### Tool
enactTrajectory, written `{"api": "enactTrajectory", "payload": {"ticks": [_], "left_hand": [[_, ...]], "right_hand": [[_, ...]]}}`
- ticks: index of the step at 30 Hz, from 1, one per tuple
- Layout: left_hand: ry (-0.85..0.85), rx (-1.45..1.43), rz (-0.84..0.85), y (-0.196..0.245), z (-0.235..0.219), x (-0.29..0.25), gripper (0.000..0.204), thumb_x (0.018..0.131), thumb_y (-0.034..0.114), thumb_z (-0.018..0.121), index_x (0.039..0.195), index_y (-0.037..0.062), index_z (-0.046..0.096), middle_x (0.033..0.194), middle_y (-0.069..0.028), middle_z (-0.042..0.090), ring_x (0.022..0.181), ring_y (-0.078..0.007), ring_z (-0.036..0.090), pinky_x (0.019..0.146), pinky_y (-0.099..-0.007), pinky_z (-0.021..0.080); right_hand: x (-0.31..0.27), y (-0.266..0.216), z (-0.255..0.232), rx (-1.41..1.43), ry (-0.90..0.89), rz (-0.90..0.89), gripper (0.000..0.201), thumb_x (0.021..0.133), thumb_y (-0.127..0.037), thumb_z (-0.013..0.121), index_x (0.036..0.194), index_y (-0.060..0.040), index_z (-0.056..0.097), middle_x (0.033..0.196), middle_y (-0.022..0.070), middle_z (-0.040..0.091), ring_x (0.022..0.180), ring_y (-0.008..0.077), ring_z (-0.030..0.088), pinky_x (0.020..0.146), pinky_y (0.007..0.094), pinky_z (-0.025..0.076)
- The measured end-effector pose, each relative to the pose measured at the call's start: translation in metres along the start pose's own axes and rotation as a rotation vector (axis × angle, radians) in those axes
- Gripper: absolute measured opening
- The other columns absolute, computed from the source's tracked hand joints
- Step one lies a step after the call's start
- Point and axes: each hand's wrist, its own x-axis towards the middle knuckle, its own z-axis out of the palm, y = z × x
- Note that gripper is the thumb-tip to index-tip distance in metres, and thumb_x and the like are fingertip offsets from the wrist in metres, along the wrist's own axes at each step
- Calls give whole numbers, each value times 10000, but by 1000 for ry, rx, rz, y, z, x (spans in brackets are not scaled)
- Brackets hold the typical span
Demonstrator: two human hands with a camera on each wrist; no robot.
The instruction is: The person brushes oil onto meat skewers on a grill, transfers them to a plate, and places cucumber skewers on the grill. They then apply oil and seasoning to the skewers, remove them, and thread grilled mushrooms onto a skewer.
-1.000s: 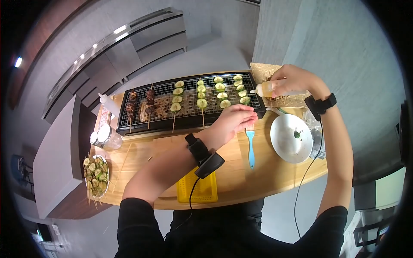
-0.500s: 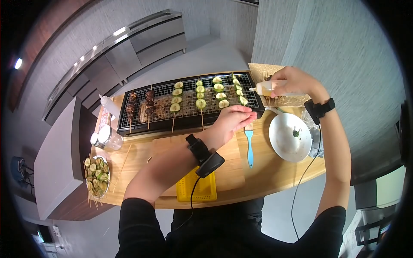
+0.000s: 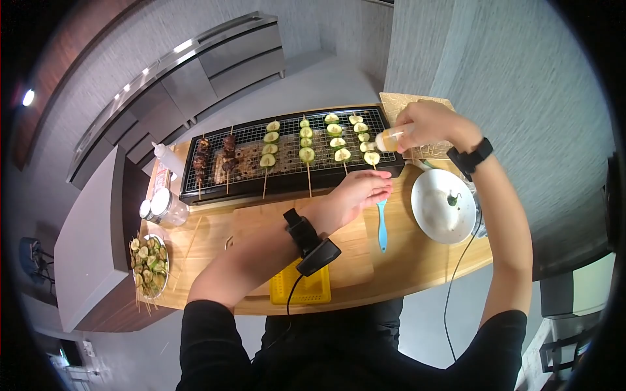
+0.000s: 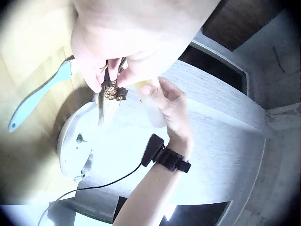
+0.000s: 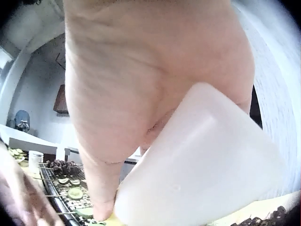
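Observation:
My right hand (image 3: 430,124) grips a squeeze bottle (image 3: 389,139) with yellowish liquid, tipped so its nozzle end is over the rightmost skewer of zucchini slices (image 3: 360,128) on the grill. The bottle's pale base (image 5: 197,165) fills much of the right wrist view. At the grill's front edge, my left hand (image 3: 358,192) pinches the near end of that skewer's stick between thumb and fingers. The fingertips partly cover the stick. Below this hand lies a blue brush (image 3: 382,228), its bristles hidden in the head view.
The black grill (image 3: 280,186) also bears other zucchini skewers and two meat skewers (image 3: 229,153). A white dish (image 3: 443,225) stands at right, a gold board (image 3: 398,104) behind it. At left are a white bottle (image 3: 168,159), jars (image 3: 171,210) and a plate of skewers (image 3: 150,267). A yellow basket (image 3: 300,287) sits in front.
The rightmost zucchini skewer has turned, its slices going from edge-on to face-on. My right hand has brought the bottle slightly left and down over it; my left hand stays at the stick's end.

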Motion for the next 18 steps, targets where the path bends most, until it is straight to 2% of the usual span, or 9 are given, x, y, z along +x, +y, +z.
{"api": "enactTrajectory", "payload": {"ticks": [7,10,13,14,18], "left_hand": [[-56,-57,-46,-1,-5,-3,315,1013,68,700,1292,-42,605,1323,-145,642,1256,-268,654,1128,-382,543],[-67,-51,-46,0,-5,-5,324,1010,73,707,1296,-37,602,1316,-142,643,1254,-265,654,1120,-380,546],[-75,-57,-76,3,-2,-10,328,1011,97,714,1292,-32,606,1306,-146,646,1243,-261,658,1110,-376,549],[-76,-62,-95,4,-2,-10,330,1010,107,717,1290,-30,608,1302,-147,647,1240,-259,660,1106,-375,550],[-119,-23,-101,1,-5,-12,371,1019,146,712,1320,-36,595,1323,-158,642,1256,-256,652,1114,-378,541]], "right_hand": [[45,24,21,-136,273,5,394,692,-348,879,966,-73,810,830,171,755,794,359,723,716,457,540],[31,20,12,-93,169,-42,399,689,-350,865,956,-59,809,813,158,753,779,325,720,706,432,537],[6,3,-5,-38,-43,29,413,684,-362,848,951,-49,806,796,139,749,760,279,707,693,404,529],[4,7,-7,14,-116,-6,425,680,-371,832,955,-47,809,785,121,745,749,245,691,683,384,520],[0,9,-10,0,-162,38,438,682,-379,836,973,-52,815,801,121,751,754,252,696,689,385,525]]}}
